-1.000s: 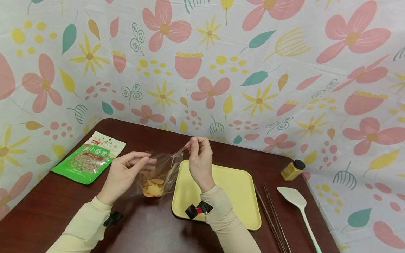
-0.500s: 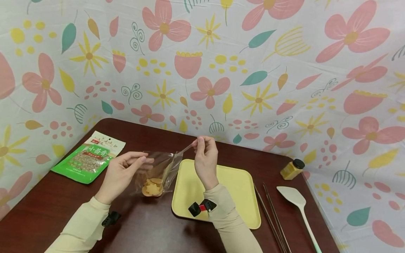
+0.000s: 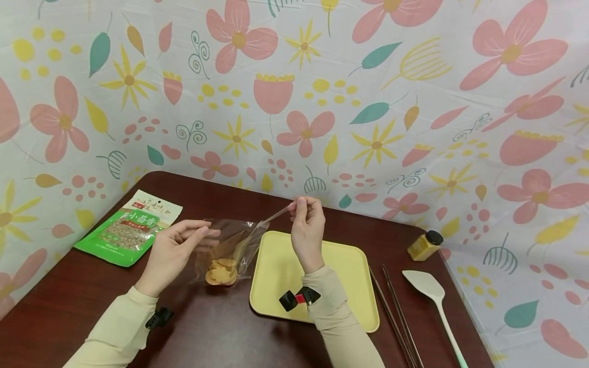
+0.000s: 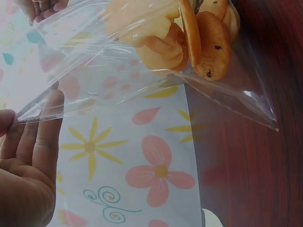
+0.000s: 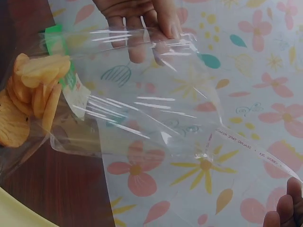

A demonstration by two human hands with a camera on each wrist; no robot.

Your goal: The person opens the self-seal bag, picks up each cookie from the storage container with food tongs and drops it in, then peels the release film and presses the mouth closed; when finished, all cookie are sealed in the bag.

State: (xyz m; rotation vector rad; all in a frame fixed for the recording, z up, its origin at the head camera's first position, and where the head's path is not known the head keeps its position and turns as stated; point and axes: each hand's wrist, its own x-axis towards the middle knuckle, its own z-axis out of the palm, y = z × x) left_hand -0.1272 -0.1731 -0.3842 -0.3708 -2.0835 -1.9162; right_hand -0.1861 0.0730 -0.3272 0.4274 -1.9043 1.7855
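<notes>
A clear plastic bag (image 5: pixel 142 104) hangs above the table, with several golden-brown crisps or biscuits (image 3: pixel 222 272) in its bottom; their exact kind is unclear. My left hand (image 3: pixel 172 250) pinches one corner of the bag's mouth between thumb and fingers, as the left wrist view also shows. My right hand (image 3: pixel 309 232) pinches the free end of a narrow printed sealing-tape strip (image 5: pixel 258 153). The strip stretches taut from the bag's other top corner. In the right wrist view, only fingertips of the right hand (image 5: pixel 288 205) show at the lower right.
Behind the right hand lies a yellow tray (image 3: pixel 340 271). Right of it are two long metal sticks (image 3: pixel 397 312), a white spatula (image 3: pixel 430 289) and a small yellow jar with a black lid (image 3: pixel 424 246). A green seed packet (image 3: pixel 129 230) lies at the left.
My right hand has moved rightward, and the strip between it and the bag has grown longer. The left hand has shifted slightly left, still pinching the bag.
</notes>
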